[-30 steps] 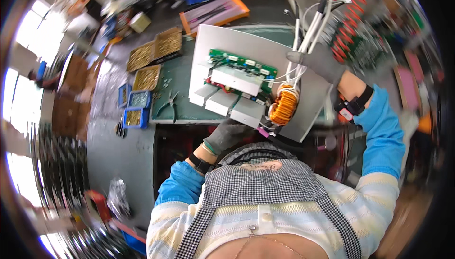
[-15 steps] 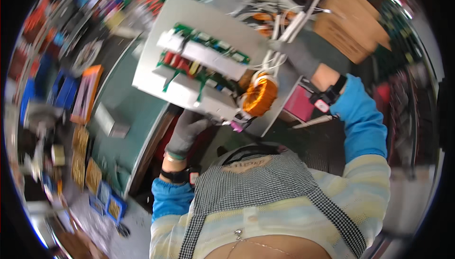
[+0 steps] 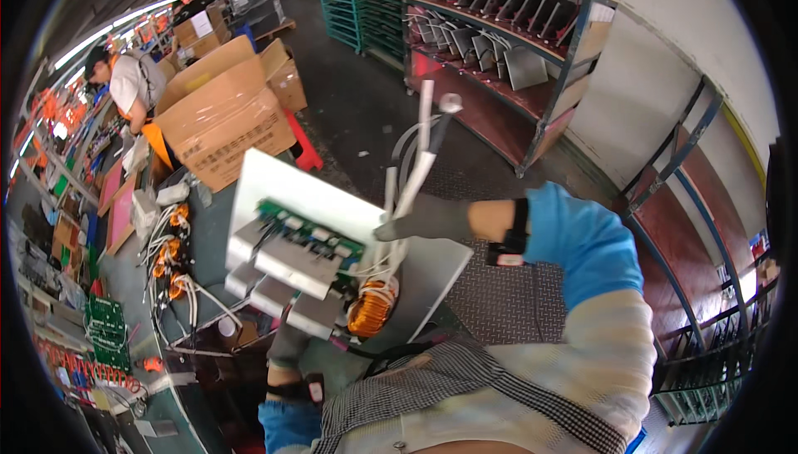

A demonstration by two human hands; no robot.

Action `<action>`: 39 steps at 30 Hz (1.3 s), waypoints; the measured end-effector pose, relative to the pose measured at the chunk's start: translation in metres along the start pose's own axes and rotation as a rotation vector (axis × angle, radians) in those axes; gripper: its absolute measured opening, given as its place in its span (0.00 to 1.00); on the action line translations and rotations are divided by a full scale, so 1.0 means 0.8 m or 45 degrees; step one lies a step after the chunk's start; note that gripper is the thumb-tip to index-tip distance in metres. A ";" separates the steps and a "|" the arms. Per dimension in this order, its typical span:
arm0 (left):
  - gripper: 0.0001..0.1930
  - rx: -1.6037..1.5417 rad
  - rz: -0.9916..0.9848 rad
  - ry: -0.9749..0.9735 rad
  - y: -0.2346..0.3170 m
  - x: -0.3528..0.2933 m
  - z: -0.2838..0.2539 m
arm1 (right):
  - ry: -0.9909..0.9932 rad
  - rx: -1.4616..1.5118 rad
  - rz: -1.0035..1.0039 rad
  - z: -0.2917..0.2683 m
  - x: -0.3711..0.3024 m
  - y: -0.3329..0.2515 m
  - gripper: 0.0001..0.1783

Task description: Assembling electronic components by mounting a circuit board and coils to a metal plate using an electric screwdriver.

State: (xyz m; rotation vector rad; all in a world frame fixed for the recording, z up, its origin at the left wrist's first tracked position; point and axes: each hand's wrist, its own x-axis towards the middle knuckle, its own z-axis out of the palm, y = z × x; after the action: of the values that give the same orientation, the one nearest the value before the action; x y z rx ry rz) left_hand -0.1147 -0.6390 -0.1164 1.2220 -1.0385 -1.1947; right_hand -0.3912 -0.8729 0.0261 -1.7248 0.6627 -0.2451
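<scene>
In front of me I hold a circuit board assembly: a pale metal plate [image 3: 324, 196] bearing a green circuit board [image 3: 303, 234], silvery heat sink blocks [image 3: 287, 259] and an orange-wound ring coil [image 3: 371, 308]. My left hand [image 3: 288, 344], in a grey glove, grips the assembly's near lower edge, its fingers partly hidden beneath. Closed around the white-sleeved cables [image 3: 409, 192] at the plate's far right side is my right hand [image 3: 428, 219], also gloved. The cable ends stick up past that hand, one with a ring-shaped lug [image 3: 450, 103].
A wheeled rack [image 3: 474, 92] ahead holds several similar plates on its shelves. Leftward lies a workbench [image 3: 204, 238] with orange coils and white cables [image 3: 170, 259]. A large open carton [image 3: 224, 121] stands beyond it, and a person [image 3: 137, 80] works at far left. Empty-looking metal-framed shelving [image 3: 690, 229] rises at right.
My view has swung from the bench toward the aisle and the rack. The assembly has come along in both hands, and my right hand now holds the cables nearer the plate.
</scene>
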 end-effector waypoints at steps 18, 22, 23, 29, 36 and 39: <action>0.23 -0.419 -0.540 -0.737 -0.097 0.628 0.311 | 0.836 0.592 -0.093 -0.349 -0.032 0.147 0.14; 0.19 -0.479 -0.653 -0.685 -0.160 0.766 0.306 | 0.933 0.401 -0.026 -0.450 0.061 0.174 0.12; 0.18 -0.492 -0.688 -0.625 -0.175 0.792 0.289 | 0.965 0.280 0.105 -0.467 0.075 0.181 0.11; 0.14 -0.076 -0.294 -0.470 -0.259 0.888 0.110 | 1.323 0.527 0.150 -0.589 0.148 0.294 0.15; 0.10 -0.532 -1.060 0.675 -0.299 0.883 0.027 | 1.963 0.228 0.485 -0.820 0.208 0.490 0.14; 0.10 -0.719 -1.066 0.865 -0.309 0.904 0.040 | 2.036 0.110 0.598 -0.919 0.222 0.551 0.17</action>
State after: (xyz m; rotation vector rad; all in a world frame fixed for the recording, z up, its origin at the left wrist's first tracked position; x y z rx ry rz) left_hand -0.0879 -1.3521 -0.3922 1.4634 0.3582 -1.3818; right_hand -0.7433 -1.6335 -0.2278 -0.9307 2.0870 -1.3209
